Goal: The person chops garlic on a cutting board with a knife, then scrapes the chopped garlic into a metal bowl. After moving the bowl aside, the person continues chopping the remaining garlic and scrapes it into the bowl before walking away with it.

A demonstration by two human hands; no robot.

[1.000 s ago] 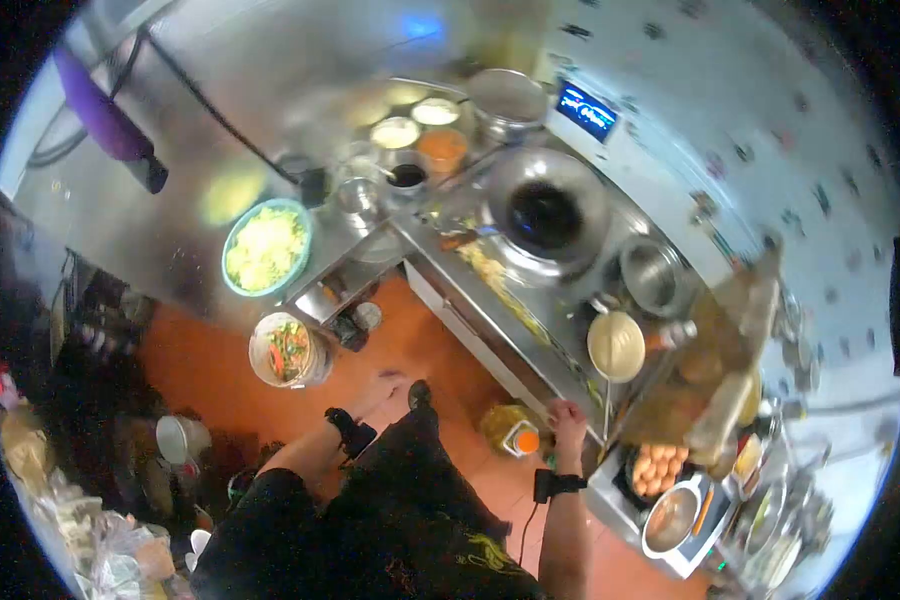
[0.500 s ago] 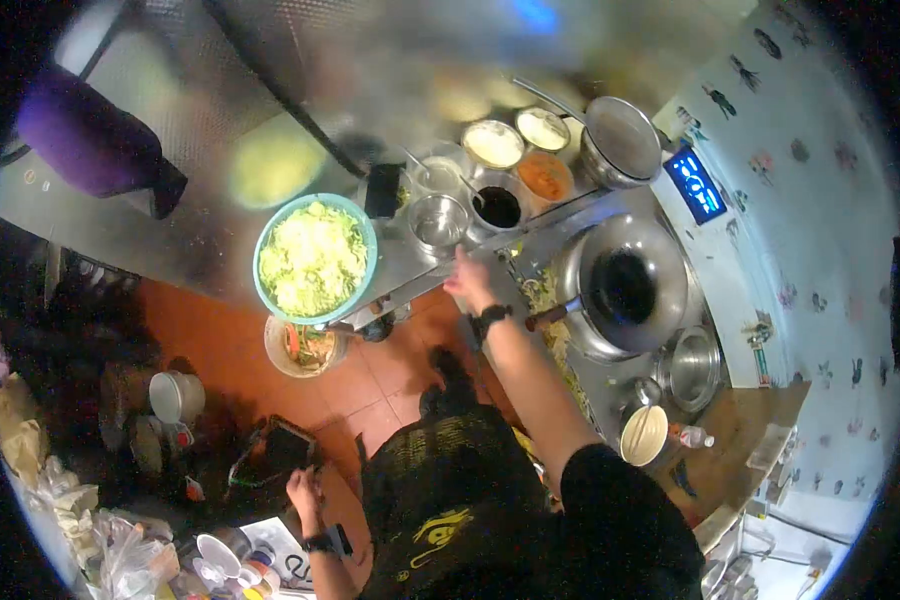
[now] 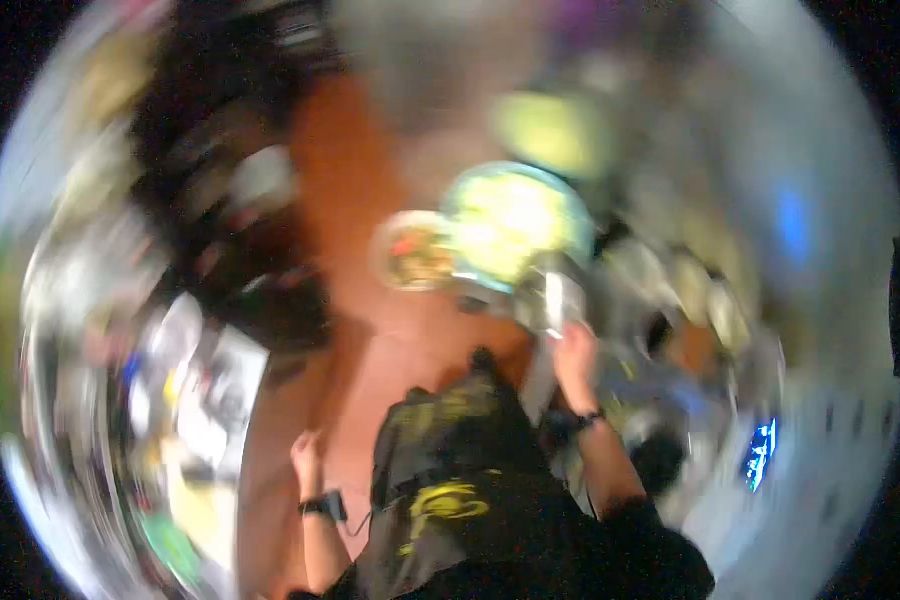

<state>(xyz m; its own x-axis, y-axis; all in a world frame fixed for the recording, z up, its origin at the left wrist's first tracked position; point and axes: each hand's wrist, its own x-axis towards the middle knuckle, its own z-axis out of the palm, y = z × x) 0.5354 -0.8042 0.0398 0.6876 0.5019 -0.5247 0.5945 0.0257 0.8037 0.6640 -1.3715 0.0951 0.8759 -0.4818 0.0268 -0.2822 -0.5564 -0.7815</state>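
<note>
My right hand [image 3: 574, 358] grips the near edge of a round, shiny metal bowl [image 3: 550, 295]. That bowl is tilted beside the near right side of a teal basin [image 3: 576, 205] heaped with pale green shredded cabbage [image 3: 510, 222]; whether the two touch cannot be made out. My left hand [image 3: 307, 455] hangs low over the floor, away from the counter, its fingers smeared by motion.
Below and left of the basin stands a tub [image 3: 382, 252] of mixed vegetables. Blurred seasoning containers [image 3: 690, 345] line the counter at right, near a lit blue display [image 3: 761, 455]. A cluttered surface [image 3: 235, 400] lies at left, with orange floor [image 3: 370, 385] between.
The view has swung right, so the counter now lies further right and is blurred. My right hand has taken hold of the metal bowl and moved it toward the cabbage basin.
</note>
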